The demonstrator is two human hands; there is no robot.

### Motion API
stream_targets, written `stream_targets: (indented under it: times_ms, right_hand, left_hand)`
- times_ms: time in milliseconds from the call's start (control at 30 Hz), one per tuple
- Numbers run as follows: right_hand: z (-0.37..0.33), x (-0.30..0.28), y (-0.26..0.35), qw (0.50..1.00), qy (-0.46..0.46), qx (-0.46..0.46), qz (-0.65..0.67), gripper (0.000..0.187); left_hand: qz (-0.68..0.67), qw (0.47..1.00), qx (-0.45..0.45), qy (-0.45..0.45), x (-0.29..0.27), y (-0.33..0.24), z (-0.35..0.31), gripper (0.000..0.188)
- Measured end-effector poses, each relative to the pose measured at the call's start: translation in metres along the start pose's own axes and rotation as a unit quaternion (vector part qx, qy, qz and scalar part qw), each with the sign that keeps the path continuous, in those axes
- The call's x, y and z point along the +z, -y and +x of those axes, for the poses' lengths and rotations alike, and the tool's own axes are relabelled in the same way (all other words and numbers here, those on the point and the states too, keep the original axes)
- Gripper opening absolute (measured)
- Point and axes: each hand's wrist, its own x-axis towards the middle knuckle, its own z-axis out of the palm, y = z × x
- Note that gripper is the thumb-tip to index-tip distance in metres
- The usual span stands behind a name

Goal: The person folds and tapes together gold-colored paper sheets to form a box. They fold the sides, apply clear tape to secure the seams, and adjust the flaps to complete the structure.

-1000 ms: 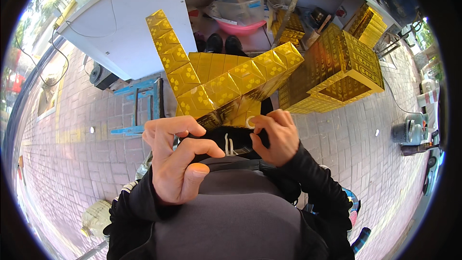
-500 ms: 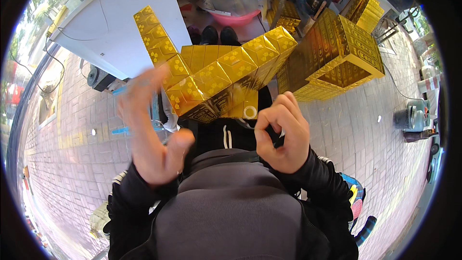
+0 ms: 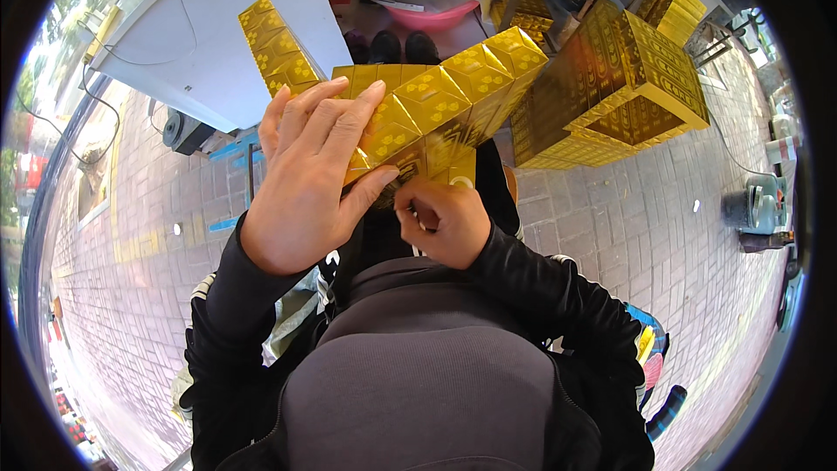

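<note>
A shiny gold, patterned structure of folded paper blocks (image 3: 427,105), with two arms meeting at a corner, rests before me at my lap. My left hand (image 3: 305,166) grips that corner, fingers laid over the top and thumb against the near side. Close to the thumb, my right hand (image 3: 446,220) is closed in a pinch at the near face. What its fingertips hold, if anything, is hidden. Just beyond the right hand a pale ring, perhaps a tape roll (image 3: 464,181), shows partly under the structure.
Right of it stands a larger gold box-like structure (image 3: 610,87) with an opening, and more gold stacks (image 3: 671,4) lie behind. A white panel (image 3: 235,35) is at the far left. A pink basin (image 3: 427,17) and clear plastic tub sit ahead. Brick paving (image 3: 593,218) surrounds me.
My left hand has come down onto the corner of the gold structure. My right hand has moved left and forward to its near face, still pinched.
</note>
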Motion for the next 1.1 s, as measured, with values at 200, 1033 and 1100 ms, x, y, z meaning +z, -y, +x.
stream_targets:
  times_ms: [200, 1033, 1100]
  right_hand:
    - [-0.012, -0.016, 0.011, 0.96, 0.094, 0.099, 0.246, 0.009]
    - [-0.006, 0.018, 0.002, 0.979, -0.134, 0.141, 0.066, 0.015]
    - [-0.005, 0.018, 0.002, 0.982, -0.133, 0.132, 0.033, 0.016]
  left_hand:
    - [-0.018, 1.0, 0.002, -0.015, 0.004, 0.004, -0.003, 0.066]
    - [-0.001, 0.999, 0.014, -0.042, 0.01, 0.008, -0.005, 0.066]
    - [-0.003, 0.999, 0.015, -0.041, 0.01, 0.008, -0.005, 0.065]
